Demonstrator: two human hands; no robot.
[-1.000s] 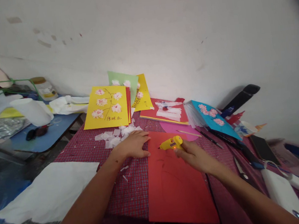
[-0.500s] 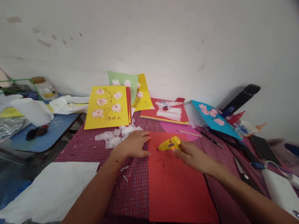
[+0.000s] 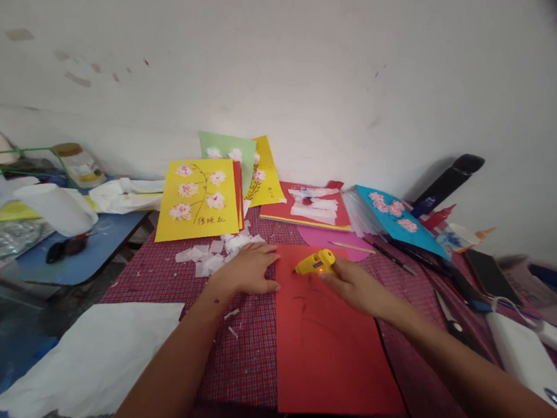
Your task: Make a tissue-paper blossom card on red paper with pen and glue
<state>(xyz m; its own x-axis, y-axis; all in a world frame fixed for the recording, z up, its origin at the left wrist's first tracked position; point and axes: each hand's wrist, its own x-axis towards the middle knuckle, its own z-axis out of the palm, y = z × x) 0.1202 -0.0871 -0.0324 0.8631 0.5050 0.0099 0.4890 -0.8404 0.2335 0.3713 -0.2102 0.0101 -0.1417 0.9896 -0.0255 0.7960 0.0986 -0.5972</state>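
Observation:
A red sheet of paper (image 3: 335,357) lies on the checked tablecloth in front of me, with faint dark lines drawn on its upper half. My right hand (image 3: 355,284) is closed around a yellow hot glue gun (image 3: 315,263), whose orange light glows. The gun's nozzle points left, low over the upper part of the sheet; whether the tip touches the paper I cannot tell. My left hand (image 3: 250,269) lies flat with fingers apart, fingertips at the sheet's upper left edge. Just beyond that hand is a pile of torn white paper pieces (image 3: 209,262).
Behind stand a yellow flower card (image 3: 194,198) and a green card (image 3: 228,141) against the wall. At right lie a blue flower card (image 3: 401,222), scissors (image 3: 453,323), a pen (image 3: 393,259) and a white power bank (image 3: 524,359). White paper (image 3: 94,357) hangs over the left edge.
The hands and the glue gun keep almost the same place over the red sheet. The whole view has shifted very slightly.

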